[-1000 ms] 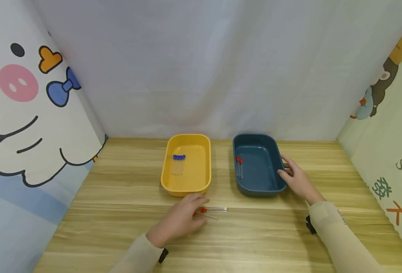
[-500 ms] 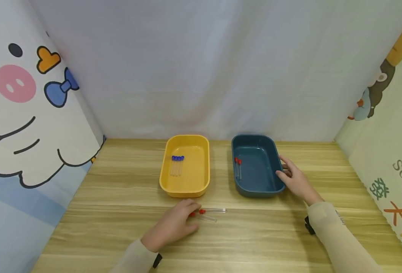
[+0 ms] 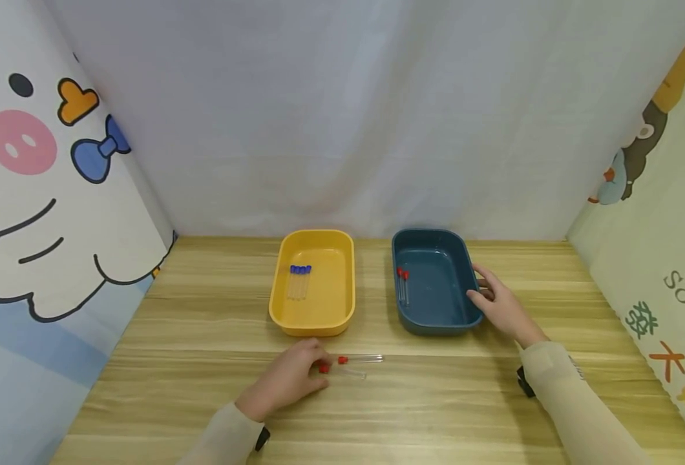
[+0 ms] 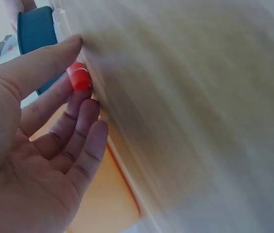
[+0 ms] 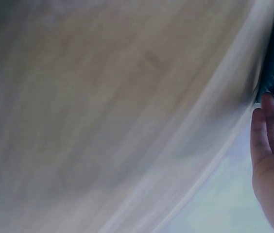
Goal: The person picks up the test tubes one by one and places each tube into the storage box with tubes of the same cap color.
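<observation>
My left hand (image 3: 287, 380) is low over the table, thumb and fingers apart around the red cap (image 3: 324, 369) of a clear tube. In the left wrist view the thumb stretches above the red cap (image 4: 80, 77) and the other fingers lie below it. Beside it, another red-capped part (image 3: 343, 360) has clear tubing pointing right. My right hand (image 3: 508, 313) rests against the right side of the dark blue bin (image 3: 441, 328), which holds two red-capped tubes (image 3: 403, 287). Straight fingers (image 5: 261, 133) touch its wall in the right wrist view.
A yellow bin (image 3: 313, 328) stands left of the blue one, with several blue-capped tubes (image 3: 298, 284) inside. A pale curtain (image 3: 366, 116) hangs behind the wooden table (image 3: 424, 413). Printed sheets border both sides.
My left hand has drawn back leftward, leaving more of the nearer red cap in view. The right hand stays at the blue bin. The head view has shifted slightly.
</observation>
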Motion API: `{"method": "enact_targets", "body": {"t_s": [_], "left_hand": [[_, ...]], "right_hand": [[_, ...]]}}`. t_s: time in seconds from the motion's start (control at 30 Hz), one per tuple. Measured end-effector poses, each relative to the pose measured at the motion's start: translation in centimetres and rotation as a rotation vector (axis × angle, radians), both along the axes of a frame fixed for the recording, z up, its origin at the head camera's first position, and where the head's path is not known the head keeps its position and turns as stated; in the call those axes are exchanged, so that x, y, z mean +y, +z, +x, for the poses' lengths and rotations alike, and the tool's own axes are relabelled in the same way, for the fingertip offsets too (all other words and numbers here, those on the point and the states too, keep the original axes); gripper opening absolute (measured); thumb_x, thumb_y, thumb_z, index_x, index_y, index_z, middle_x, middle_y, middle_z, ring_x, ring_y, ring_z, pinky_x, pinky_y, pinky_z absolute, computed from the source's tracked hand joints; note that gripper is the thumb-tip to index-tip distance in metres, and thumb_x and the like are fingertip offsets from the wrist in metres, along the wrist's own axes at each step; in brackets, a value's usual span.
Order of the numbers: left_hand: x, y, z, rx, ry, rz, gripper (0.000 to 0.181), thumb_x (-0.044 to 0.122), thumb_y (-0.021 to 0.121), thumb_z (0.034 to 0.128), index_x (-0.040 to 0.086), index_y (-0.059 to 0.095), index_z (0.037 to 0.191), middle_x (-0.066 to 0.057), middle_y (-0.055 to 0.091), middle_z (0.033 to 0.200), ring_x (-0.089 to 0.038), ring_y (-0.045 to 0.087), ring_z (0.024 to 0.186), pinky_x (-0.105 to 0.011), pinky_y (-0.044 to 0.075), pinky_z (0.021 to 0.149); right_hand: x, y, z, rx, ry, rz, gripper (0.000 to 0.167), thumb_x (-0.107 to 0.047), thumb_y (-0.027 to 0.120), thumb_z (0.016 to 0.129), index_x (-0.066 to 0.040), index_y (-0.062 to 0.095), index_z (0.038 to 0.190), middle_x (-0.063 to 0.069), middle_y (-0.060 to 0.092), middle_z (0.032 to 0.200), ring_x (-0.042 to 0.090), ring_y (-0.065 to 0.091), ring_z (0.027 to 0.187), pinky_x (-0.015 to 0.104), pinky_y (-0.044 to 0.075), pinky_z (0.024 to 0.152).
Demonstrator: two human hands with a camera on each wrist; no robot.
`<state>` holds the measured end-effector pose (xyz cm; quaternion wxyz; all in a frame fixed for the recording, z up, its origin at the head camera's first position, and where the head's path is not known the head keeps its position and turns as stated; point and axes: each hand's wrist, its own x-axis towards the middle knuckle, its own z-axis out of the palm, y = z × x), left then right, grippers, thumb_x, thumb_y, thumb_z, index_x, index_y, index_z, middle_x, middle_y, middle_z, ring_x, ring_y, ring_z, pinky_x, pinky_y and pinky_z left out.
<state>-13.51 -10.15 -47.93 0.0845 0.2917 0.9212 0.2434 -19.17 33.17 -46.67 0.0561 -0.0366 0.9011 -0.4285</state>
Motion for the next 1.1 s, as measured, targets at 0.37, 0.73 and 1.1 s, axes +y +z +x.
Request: {"method": "enact_targets", "body": {"t_s": [0.37, 0.73, 1.1], "left_hand": [[-0.5, -0.3, 0.1, 0.003, -0.032, 0.083, 0.009, 0.014, 0.086, 0.0834, 0.014, 0.078, 0.087, 0.005, 0.063, 0.089, -0.006, 0.056, 0.080, -0.021, 0.049, 0.070], [-0.5, 2.6, 0.5, -0.140, -0.007, 0.198, 0.011, 0.012, 0.080, 0.0876, 0.010, 0.077, 0.098, 0.006, 0.071, 0.092, -0.007, 0.064, 0.084, -0.023, 0.057, 0.073], [-0.2, 4.7, 0.5, -0.077, 0.012, 0.313, 0.010, 0.004, 0.077, 0.0851, 0.010, 0.075, 0.092, 0.005, 0.071, 0.089, 0.000, 0.060, 0.079, -0.017, 0.054, 0.069]], "right_hand": [[-0.1, -0.1, -0.1, 0.009, -0.005, 0.022, 0.068, -0.029, 0.049, 0.110, -0.012, 0.016, 0.166, 0.035, 0.042, 0.153, 0.052, 0.050, 0.136, 0.063, 0.048, 0.110], [-0.3, 0.3, 0.1, 0.022, 0.000, 0.004, 0.067, -0.026, 0.050, 0.110, -0.010, 0.017, 0.166, 0.036, 0.043, 0.151, 0.052, 0.051, 0.135, 0.062, 0.050, 0.108], [-0.3, 0.3, 0.0, 0.014, -0.001, 0.017, 0.068, -0.028, 0.050, 0.110, -0.011, 0.016, 0.166, 0.035, 0.044, 0.152, 0.052, 0.052, 0.135, 0.062, 0.050, 0.108]]}}
